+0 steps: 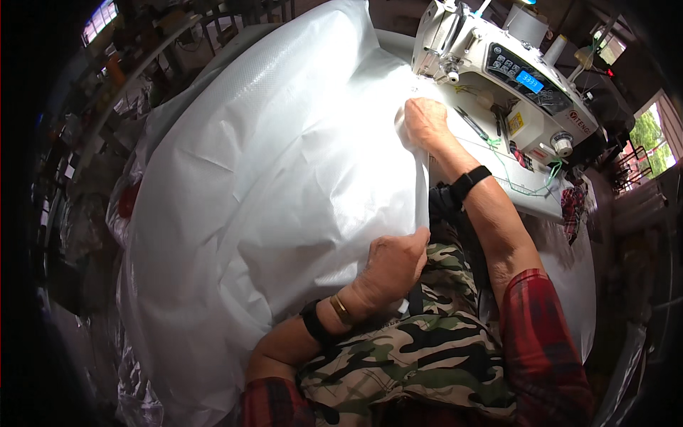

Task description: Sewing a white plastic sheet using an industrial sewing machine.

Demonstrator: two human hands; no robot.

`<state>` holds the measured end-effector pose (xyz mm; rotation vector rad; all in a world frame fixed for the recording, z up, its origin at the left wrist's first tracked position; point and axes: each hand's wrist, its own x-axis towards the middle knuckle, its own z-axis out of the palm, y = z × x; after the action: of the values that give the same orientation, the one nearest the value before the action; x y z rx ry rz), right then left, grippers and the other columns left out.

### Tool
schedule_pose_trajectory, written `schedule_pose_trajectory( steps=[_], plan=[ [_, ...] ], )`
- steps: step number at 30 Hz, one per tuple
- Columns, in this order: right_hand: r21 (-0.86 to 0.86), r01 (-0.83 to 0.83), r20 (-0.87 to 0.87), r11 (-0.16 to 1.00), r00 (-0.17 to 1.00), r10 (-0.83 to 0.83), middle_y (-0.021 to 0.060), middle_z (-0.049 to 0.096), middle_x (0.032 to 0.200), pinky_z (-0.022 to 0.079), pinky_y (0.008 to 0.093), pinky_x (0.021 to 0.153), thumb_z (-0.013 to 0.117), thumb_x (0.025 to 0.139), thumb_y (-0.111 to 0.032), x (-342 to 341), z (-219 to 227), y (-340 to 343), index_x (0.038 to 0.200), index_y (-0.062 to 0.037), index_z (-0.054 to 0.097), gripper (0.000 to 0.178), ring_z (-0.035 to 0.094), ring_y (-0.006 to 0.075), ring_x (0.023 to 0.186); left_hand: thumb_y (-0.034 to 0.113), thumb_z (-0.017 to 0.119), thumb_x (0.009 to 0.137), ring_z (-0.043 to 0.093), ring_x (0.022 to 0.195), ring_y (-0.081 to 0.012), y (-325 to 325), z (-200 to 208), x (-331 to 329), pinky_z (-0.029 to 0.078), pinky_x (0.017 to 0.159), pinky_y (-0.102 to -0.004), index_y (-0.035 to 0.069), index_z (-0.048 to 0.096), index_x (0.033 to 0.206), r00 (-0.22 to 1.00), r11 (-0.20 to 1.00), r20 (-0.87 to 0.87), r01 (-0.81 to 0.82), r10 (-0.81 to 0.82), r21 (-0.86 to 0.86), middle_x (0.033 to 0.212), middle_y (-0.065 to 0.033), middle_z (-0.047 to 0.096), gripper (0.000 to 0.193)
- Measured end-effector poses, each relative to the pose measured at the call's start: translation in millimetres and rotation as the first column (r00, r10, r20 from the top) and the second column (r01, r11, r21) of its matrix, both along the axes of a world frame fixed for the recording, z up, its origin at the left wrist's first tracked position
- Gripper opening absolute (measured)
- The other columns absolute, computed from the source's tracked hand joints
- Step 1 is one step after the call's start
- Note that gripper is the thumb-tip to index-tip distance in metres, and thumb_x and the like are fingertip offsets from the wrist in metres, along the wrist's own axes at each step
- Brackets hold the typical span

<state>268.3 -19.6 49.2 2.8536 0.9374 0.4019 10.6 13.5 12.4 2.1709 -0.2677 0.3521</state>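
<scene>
A large sheet of white woven plastic fabric point(284, 164) spreads over the table and hangs down toward my lap. Close to the needle area of a white sewing machine point(491, 57), my right hand point(425, 122) is closed on the sheet's right edge. Nearer to me, my left hand point(393, 265) pinches the same edge, which runs taut between both hands. Bright lamp light washes out the fabric around the needle, so the stitching spot cannot be made out.
On the machine bed point(526, 198) lie tweezers point(471, 122) and tangled green thread point(509, 174). A thread cone point(556, 51) stands behind the machine head. Plaid cloth point(572, 210) hangs off the bed's right end. Clear plastic point(135, 377) hangs at lower left.
</scene>
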Motion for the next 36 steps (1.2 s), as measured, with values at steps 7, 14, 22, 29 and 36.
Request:
schedule_pose_trajectory(
  steps=[7,14,22,29,36],
  plan=[
    [0.227,0.034,-0.094,0.973,0.996,-0.012,0.0216,0.068,0.075,0.056,0.0413,0.064,0.063,0.069,0.001,-33.4,-9.4,-29.9,0.073,0.0026,0.068,0.006,0.07,0.0356,0.075,0.011,0.062,0.083,0.061,0.065,-0.0384,-7.0,-5.2,-5.9,0.048,0.061,-0.0449,0.003,0.055,0.088,0.997,0.996,-0.054,0.05,-0.054,-0.069,0.067,-0.018,0.059,0.012],
    [0.106,-0.001,-0.139,0.994,0.99,0.016,0.0215,0.067,0.072,0.055,0.0418,0.063,0.064,0.068,0.001,-24.0,-6.7,-22.6,0.071,0.0025,0.067,0.005,0.069,0.0362,0.073,0.011,0.064,0.08,0.062,0.069,-0.0393,-3.8,-2.1,1.9,0.048,0.063,-0.0463,0.003,0.054,0.092,0.993,0.994,-0.066,0.1,-0.097,0.04,0.072,-0.0179,0.06,0.018],
    [0.098,0.017,-0.079,0.995,0.997,-0.009,0.0231,0.069,0.076,0.056,0.0428,0.067,0.062,0.071,-0.002,12.2,-9.1,-7.0,0.073,0.0003,0.071,0.009,0.071,0.0357,0.077,0.011,0.06,0.08,0.062,0.067,-0.0391,2.8,0.5,30.2,0.049,0.062,-0.0473,0.003,0.052,0.089,1.0,0.982,-0.007,-0.026,0.027,0.185,0.069,-0.0175,0.059,0.014],
    [0.177,0.119,-0.234,0.977,0.969,-0.076,0.0245,0.068,0.079,0.055,0.0453,0.07,0.059,0.074,-0.003,-14.7,-4.8,-22.1,0.075,0.0018,0.07,0.012,0.07,0.0391,0.079,0.01,0.058,0.081,0.062,0.066,-0.0395,2.5,1.5,34.0,0.049,0.062,-0.0475,0.003,0.051,0.087,0.997,0.991,0.014,-0.075,0.074,0.112,0.067,-0.0183,0.058,0.012],
    [0.256,0.051,-0.222,0.965,0.975,0.008,0.0249,0.067,0.075,0.053,0.047,0.069,0.059,0.076,-0.008,-31.1,-7.5,-32.2,0.073,0.0017,0.069,0.015,0.068,0.0399,0.076,0.01,0.056,0.082,0.061,0.066,-0.0403,0.8,0.4,38.1,0.048,0.061,-0.0482,0.002,0.053,0.088,0.999,0.998,0.023,-0.05,0.049,0.039,0.067,-0.0193,0.058,0.011]
  ],
)
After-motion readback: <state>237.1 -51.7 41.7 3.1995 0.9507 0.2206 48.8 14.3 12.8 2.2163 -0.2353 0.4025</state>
